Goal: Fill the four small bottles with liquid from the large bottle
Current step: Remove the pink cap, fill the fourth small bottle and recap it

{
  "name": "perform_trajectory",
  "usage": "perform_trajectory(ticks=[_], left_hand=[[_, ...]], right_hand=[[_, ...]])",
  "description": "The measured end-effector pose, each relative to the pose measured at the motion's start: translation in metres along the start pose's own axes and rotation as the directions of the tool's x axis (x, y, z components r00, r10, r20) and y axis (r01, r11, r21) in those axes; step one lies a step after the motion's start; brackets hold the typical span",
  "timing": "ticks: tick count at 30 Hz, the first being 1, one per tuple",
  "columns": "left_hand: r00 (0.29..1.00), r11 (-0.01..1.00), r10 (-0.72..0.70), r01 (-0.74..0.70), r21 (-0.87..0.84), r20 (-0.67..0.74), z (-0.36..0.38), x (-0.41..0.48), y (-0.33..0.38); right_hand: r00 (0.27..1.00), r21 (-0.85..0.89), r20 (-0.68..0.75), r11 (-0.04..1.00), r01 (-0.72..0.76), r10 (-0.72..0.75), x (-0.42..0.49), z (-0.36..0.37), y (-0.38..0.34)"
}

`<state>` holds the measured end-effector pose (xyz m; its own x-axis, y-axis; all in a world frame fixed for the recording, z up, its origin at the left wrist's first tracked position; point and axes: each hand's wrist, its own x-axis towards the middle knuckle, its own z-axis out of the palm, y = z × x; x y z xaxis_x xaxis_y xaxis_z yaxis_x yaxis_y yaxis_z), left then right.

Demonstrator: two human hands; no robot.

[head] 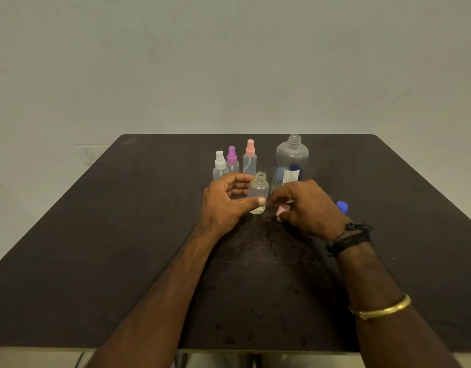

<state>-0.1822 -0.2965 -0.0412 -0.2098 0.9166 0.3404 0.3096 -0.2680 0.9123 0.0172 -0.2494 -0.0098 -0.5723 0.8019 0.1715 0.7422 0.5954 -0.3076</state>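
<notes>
While the left hand (223, 201) curls round the uncapped small bottle (258, 191), steadying it mid-table just near of the large bottle (291, 160), the right hand (307, 205) pinches the pink cap (282, 209) aside, likely for filling.

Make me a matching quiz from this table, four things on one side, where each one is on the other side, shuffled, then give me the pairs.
Things:
1. large bottle
2. open small bottle
3. blue cap
4. pink spray top

Places:
A. pinched in the right hand
B. lying on the table, right of the right hand
C. held by the left hand
D. standing at the back, no hand on it

Pairs: 1-D, 2-C, 3-B, 4-A
</notes>
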Motion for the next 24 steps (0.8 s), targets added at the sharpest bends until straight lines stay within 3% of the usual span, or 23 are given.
perform_trajectory(ticks=[3, 6, 9, 16, 24], left_hand=[[1.000, 1.000, -0.006, 0.006, -0.002, 0.005, 0.000, 0.000, 0.000], [1.000, 1.000, -0.012, 0.012, 0.009, 0.014, 0.000, 0.000, 0.000], [0.999, 1.000, -0.010, 0.010, 0.012, 0.036, 0.001, -0.001, 0.000], [0.998, 1.000, 0.005, -0.005, 0.003, 0.060, 0.002, -0.003, 0.003], [0.996, 1.000, 0.027, -0.028, 0.009, 0.085, 0.003, -0.005, 0.004]], right_hand=[[0.983, 0.044, -0.178, 0.998, 0.055, -0.046, 0.000, -0.002, 0.001], [0.868, 0.188, -0.494, 0.967, 0.172, -0.059, -0.004, -0.006, -0.002], [0.781, 0.286, -0.624, 0.921, 0.264, -0.030, -0.007, -0.009, -0.009], [0.772, 0.231, -0.618, 0.905, 0.358, -0.147, -0.004, -0.005, -0.008], [0.817, 0.214, -0.531, 0.897, 0.386, -0.225, -0.001, -0.003, -0.005]])
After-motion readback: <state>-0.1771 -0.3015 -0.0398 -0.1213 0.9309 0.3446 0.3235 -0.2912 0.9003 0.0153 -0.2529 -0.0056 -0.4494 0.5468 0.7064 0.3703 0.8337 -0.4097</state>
